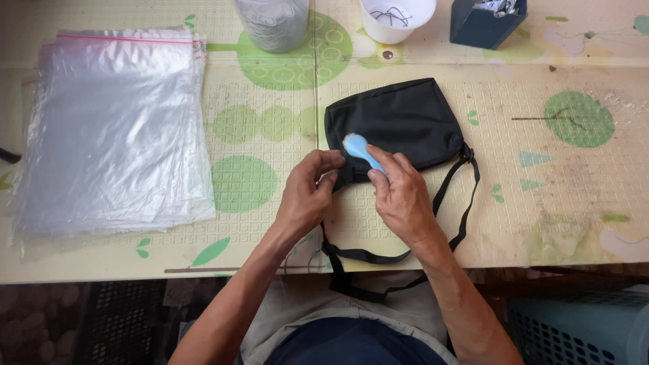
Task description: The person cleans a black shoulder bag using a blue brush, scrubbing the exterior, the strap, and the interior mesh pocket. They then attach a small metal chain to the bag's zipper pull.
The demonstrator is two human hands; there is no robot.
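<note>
Black cloth bag [399, 122] lies mid-frame, just above both hands. Left hand [307, 196] pinches its near edge; right hand [402, 196], equally close, grips a blue brush [362, 150] angled toward upper left.

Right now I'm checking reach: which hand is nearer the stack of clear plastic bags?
Left. The left hand is at the black bag's near edge, on the side facing the plastic bags; the right hand, holding a blue tool, lies farther away.
</note>
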